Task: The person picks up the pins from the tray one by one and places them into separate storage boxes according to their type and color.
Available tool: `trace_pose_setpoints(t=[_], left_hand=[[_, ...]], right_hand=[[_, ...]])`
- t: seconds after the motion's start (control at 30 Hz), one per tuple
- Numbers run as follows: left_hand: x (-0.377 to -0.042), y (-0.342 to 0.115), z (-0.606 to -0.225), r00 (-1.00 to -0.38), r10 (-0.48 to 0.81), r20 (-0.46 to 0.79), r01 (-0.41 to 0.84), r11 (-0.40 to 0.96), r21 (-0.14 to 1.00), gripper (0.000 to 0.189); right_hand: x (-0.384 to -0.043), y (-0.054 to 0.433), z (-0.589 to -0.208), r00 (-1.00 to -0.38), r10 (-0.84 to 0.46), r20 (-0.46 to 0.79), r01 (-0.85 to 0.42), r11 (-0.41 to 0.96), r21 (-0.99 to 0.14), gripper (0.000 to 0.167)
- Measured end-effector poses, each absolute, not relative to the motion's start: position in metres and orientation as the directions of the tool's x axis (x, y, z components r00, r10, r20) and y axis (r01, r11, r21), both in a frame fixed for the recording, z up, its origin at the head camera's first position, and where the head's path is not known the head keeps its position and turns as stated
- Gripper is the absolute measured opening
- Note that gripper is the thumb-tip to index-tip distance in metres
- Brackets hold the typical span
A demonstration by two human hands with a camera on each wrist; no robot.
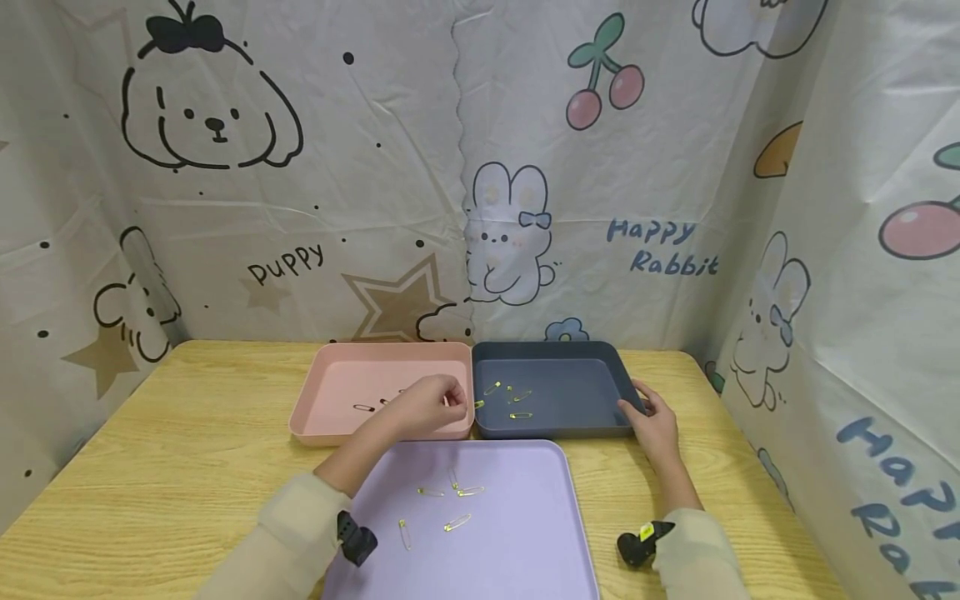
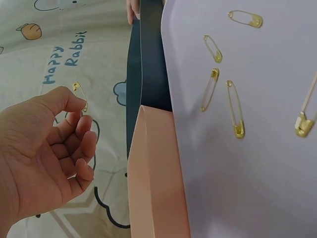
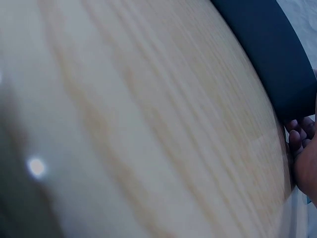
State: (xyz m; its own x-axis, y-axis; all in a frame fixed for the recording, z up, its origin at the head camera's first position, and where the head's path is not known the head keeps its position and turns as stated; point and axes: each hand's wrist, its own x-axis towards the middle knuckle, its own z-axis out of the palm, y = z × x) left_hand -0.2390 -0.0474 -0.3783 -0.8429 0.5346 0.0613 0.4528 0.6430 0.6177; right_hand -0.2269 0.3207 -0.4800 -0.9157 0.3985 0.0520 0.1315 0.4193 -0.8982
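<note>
My left hand pinches a gold safety pin between thumb and forefinger, the other fingers loosely curled. In the head view this hand is over the right side of the pink tray, close to where it meets the dark blue tray. Several gold safety pins lie in the dark blue tray. Dark safety pins lie in the pink one, partly hidden by my left hand. With thumb and fingers, my right hand grips the dark blue tray's right wall near the front corner.
A lilac tray stands in front of the two others, with several gold safety pins scattered on it. All three trays are on a wood-grain table. Printed cloth hangs behind and at the sides.
</note>
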Motion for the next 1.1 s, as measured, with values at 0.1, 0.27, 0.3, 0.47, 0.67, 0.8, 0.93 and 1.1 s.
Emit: trace_pose_setpoints(t=[0.1, 0.27, 0.3, 0.47, 0.67, 0.8, 0.93, 1.1], left_hand=[[-0.240, -0.045, -0.376, -0.850, 0.524, 0.051, 0.437, 0.647, 0.625, 0.003], [-0.242, -0.040, -0.373, -0.848, 0.526, 0.060, 0.446, 0.648, 0.618, 0.005], [-0.243, -0.039, -0.373, -0.848, 0.527, 0.062, 0.448, 0.648, 0.616, 0.005], [-0.246, -0.033, -0.371, -0.845, 0.533, 0.048, 0.444, 0.647, 0.620, 0.004], [-0.251, -0.026, -0.370, -0.839, 0.544, 0.022, 0.432, 0.640, 0.635, 0.005], [-0.253, -0.023, -0.369, -0.828, 0.559, 0.046, 0.458, 0.626, 0.631, 0.005], [-0.255, -0.020, -0.368, -0.824, 0.564, 0.052, 0.461, 0.615, 0.640, 0.004], [-0.257, -0.014, -0.368, -0.823, 0.566, 0.048, 0.458, 0.612, 0.644, 0.004]], right_hand=[[-0.227, 0.321, -0.480, -0.916, 0.399, 0.048, 0.134, 0.417, -0.899, 0.054], [-0.227, 0.320, -0.480, -0.915, 0.400, 0.048, 0.139, 0.425, -0.894, 0.054], [-0.227, 0.320, -0.481, -0.915, 0.401, 0.048, 0.140, 0.427, -0.894, 0.054], [-0.227, 0.320, -0.480, -0.914, 0.402, 0.050, 0.141, 0.431, -0.891, 0.053], [-0.227, 0.321, -0.480, -0.915, 0.400, 0.049, 0.137, 0.425, -0.895, 0.054], [-0.227, 0.321, -0.479, -0.916, 0.399, 0.046, 0.139, 0.423, -0.895, 0.054], [-0.227, 0.321, -0.479, -0.916, 0.399, 0.045, 0.143, 0.429, -0.892, 0.054], [-0.227, 0.321, -0.480, -0.916, 0.400, 0.041, 0.146, 0.426, -0.893, 0.054]])
